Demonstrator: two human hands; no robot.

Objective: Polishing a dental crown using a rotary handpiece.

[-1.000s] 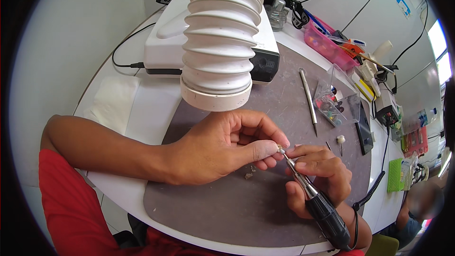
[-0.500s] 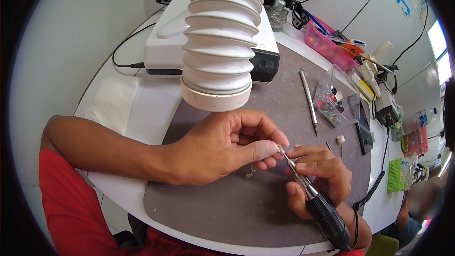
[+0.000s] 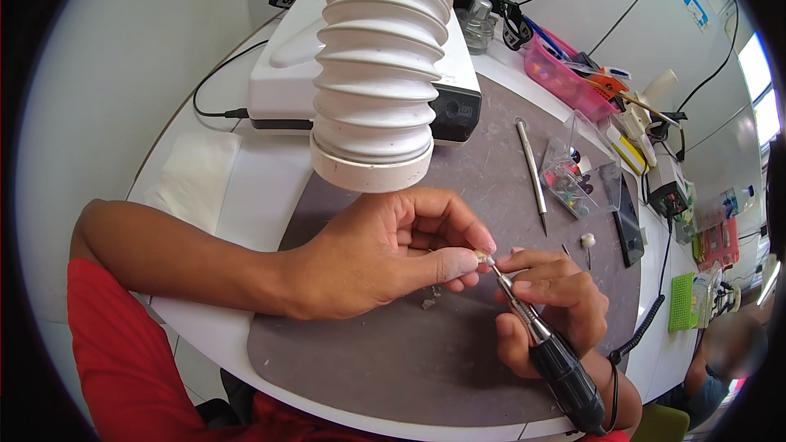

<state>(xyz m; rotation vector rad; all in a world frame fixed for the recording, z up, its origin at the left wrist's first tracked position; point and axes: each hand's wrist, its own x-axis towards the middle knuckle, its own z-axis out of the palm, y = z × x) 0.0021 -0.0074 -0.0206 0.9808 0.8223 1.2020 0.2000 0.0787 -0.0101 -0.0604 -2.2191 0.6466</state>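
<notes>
Between thumb and fingertips, my left hand pinches a tiny pale tooth-like piece, mostly covered by the fingers. My right hand is closed around a rotary handpiece with a silver nose and a black body. Its bit meets the small piece, or lies right against it, at my left fingertips. A few crumbs of material lie on the brown mat below my hands. The white ribbed suction hose hangs just beyond my left hand.
A white machine stands behind the hose. On the right are a silver pointed tool, a clear box of small bits, a mounted polishing bit, a dark phone and a pink basket. Folded white tissue lies left. Another person sits far right.
Hardly anything differs. The piece in my left fingers is turned or shifted slightly at the bit, and both hands keep their grip.
</notes>
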